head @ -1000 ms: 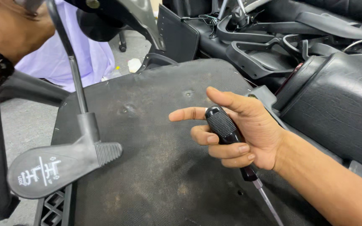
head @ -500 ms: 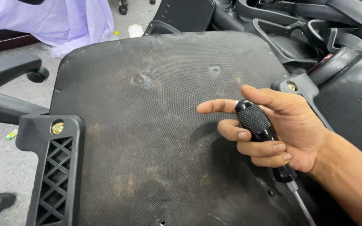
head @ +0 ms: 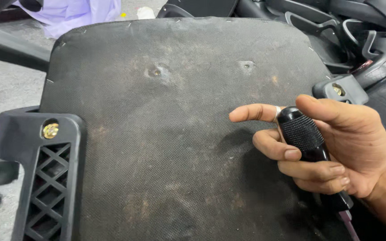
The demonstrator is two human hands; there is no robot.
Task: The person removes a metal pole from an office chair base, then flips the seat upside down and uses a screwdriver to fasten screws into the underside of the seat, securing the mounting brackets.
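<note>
My right hand (head: 331, 147) is wrapped around the black knurled handle of a screwdriver (head: 302, 134), with the index finger stretched out to the left. The shaft runs down past the wrist toward the bottom edge. The hand hovers over the right side of an upturned chair seat (head: 166, 134) covered in worn black fabric with two screw holes (head: 156, 71) near its far edge. A black plastic armrest bracket (head: 45, 169) with a brass bolt (head: 50, 130) sits on the seat's left side. My left hand is out of view.
A second bracket with a bolt (head: 338, 89) sits at the seat's right edge. Black chair parts (head: 358, 27) are piled at the upper right. A pale purple bag (head: 81, 13) lies on the grey floor at the upper left.
The view has dropped and closed in on the seat. The chair lever mechanism and my left hand, seen a second ago, are gone from view. My right hand keeps its grip on the screwdriver.
</note>
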